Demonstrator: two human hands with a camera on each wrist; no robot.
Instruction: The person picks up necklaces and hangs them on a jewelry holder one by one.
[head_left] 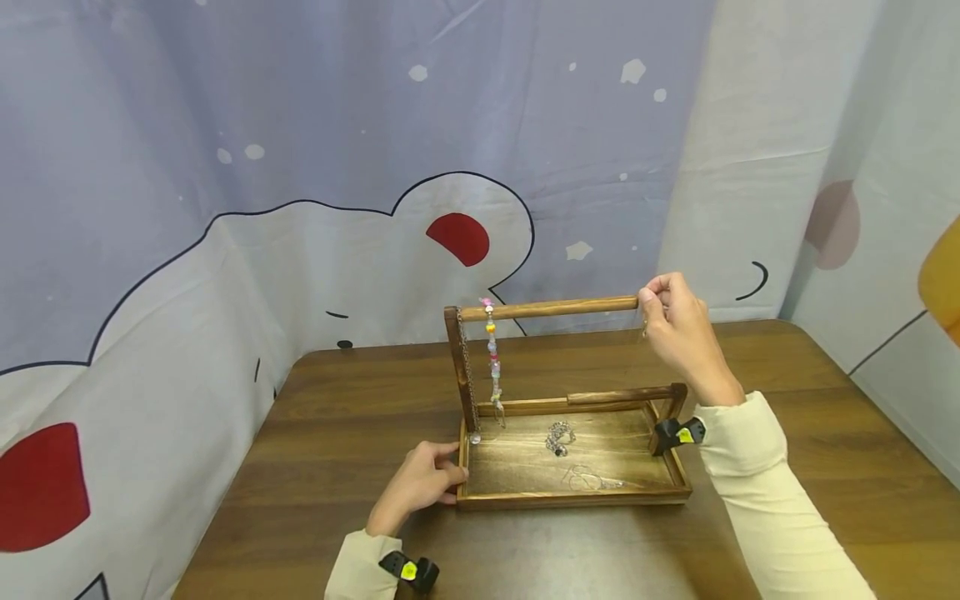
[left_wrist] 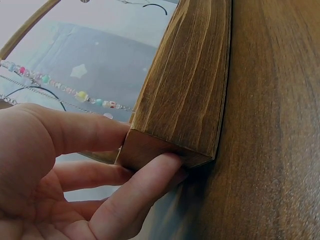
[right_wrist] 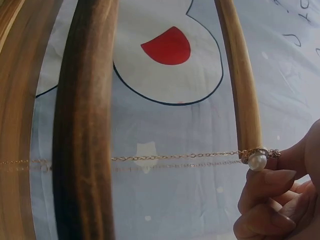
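Note:
A wooden jewelry stand has a tray base (head_left: 570,502), a long upper bar (head_left: 555,308) and a shorter lower bar (head_left: 618,396). At the upper bar's right end my right hand (head_left: 678,329) pinches a gold chain necklace with a pearl (right_wrist: 257,161); its chain (right_wrist: 175,156) loops at the bar's tip. My left hand (head_left: 423,479) grips the tray's front left corner, with the thumb (left_wrist: 155,177) against the end face. A colourful beaded strand (head_left: 493,358) hangs near the upper bar's left end, beside a thin silver chain (head_left: 468,375) along the tall post.
On the tray floor lie a bunched silver chain (head_left: 558,437) and a thin, fine piece of jewelry (head_left: 585,477). The stand rests on a brown wooden table (head_left: 337,417). A printed curtain (head_left: 337,125) hangs behind the table.

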